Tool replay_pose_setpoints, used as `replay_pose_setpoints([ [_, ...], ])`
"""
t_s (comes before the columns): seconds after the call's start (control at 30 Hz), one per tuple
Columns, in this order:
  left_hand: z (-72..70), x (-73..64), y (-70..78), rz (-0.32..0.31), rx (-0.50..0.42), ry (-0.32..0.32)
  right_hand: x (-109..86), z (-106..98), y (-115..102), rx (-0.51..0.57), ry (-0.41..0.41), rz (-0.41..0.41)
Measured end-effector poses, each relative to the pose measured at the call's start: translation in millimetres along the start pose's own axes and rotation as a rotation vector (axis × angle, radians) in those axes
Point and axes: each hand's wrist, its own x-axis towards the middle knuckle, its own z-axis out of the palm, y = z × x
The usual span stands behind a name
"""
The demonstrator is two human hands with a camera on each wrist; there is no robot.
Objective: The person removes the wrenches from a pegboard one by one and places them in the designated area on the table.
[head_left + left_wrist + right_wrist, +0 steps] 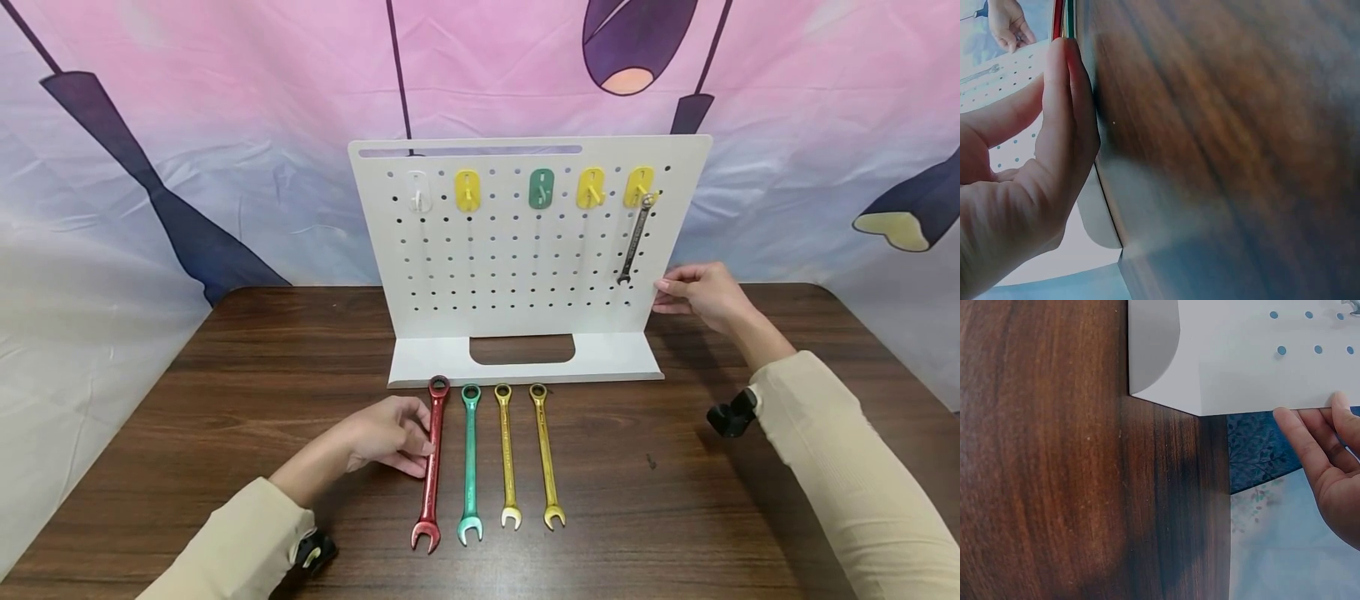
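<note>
My left hand [390,437] holds the red combination wrench [432,467] at mid-shaft, thumb over its near side; the other fingertips are partly hidden. In the left wrist view the fingers [1060,94] reach out straight beside the table. Right of it lie a green wrench [470,458] and two yellow wrenches [507,458] [546,458], open ends toward me. My right hand [705,292] pinches the right edge of a white pegboard [517,250], thumb in front and fingers behind. A small dark wrench [635,242] hangs from the rightmost yellow hook [640,185].
Other hooks on the board are white [418,192], yellow [467,191], green [541,189] and yellow [591,188]. The board stands on its flat base [435,358] on a dark wooden table [300,367]. A patterned cloth [225,125] hangs behind.
</note>
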Motion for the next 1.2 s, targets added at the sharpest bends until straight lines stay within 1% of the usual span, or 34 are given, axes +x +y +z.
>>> replay_pose_setpoints([
  [0.2,-2.0,-0.2,0.0,-0.022,0.017,0.013,0.6,-0.5,1.4,-0.001,0.004,-0.017],
  [0.23,-2.0,-0.2,0.2,-0.025,0.020,0.015,-6.4,5.5,-6.4,-0.054,0.036,-0.012],
  [0.33,-1.4,0.1,0.9,-0.031,0.027,0.025,-3.8,1.8,-3.2,-0.015,0.022,-0.008],
  [0.43,0.7,0.2,1.5,-0.033,0.035,0.035,-3.0,0.5,-2.1,-0.025,0.003,-0.018],
  [0.5,2.1,0.3,1.7,-0.035,0.042,0.049,-4.1,1.6,-3.1,-0.017,0.014,-0.011],
  [0.57,3.3,0.3,2.0,-0.041,0.051,0.064,-7.6,4.9,-7.4,-0.048,0.026,-0.010],
  [0.67,4.9,0.2,2.6,-0.053,0.067,0.091,-10.4,7.5,-11.1,-0.045,0.048,0.010],
  [0.77,5.7,0.1,2.6,-0.063,0.084,0.113,-11.6,8.1,-13.4,-0.052,0.045,0.018],
  [1.0,5.7,-1.1,1.0,-0.050,0.091,0.135,-9.0,7.1,-12.2,-0.084,0.040,0.021],
  [1.2,4.0,-2.0,0.0,-0.045,0.094,0.161,-11.4,9.1,-14.4,-0.091,0.042,0.012],
])
